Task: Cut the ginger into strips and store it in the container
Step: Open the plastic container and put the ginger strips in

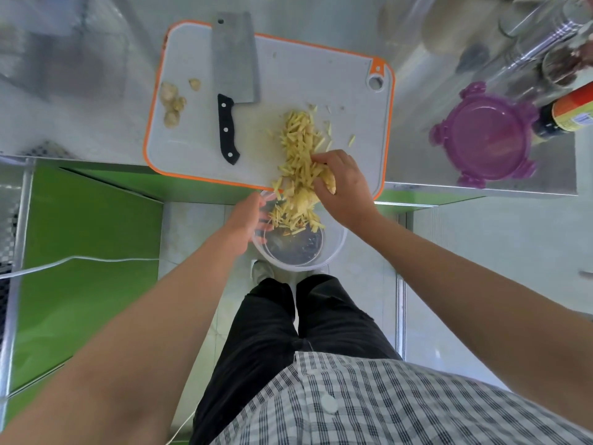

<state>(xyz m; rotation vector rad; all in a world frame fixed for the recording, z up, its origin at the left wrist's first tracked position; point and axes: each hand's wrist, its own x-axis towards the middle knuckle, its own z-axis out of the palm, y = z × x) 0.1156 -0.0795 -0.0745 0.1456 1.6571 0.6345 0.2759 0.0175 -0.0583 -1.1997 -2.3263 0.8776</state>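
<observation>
While left hand (245,220) grips container (337,248), right hand (346,184) cups ginger strips (300,146), some inside

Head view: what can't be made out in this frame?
Clear round plastic container: how much has landed inside, hidden by falling pale yellow ginger strips.
Left hand: its fingers at the rim, partly behind those strips.
Right hand: whatever lies beneath the palm.
Dark bottle with orange label: cut off by the right edge; print too small.
Glass jars: blurred, contents unclear.
</observation>
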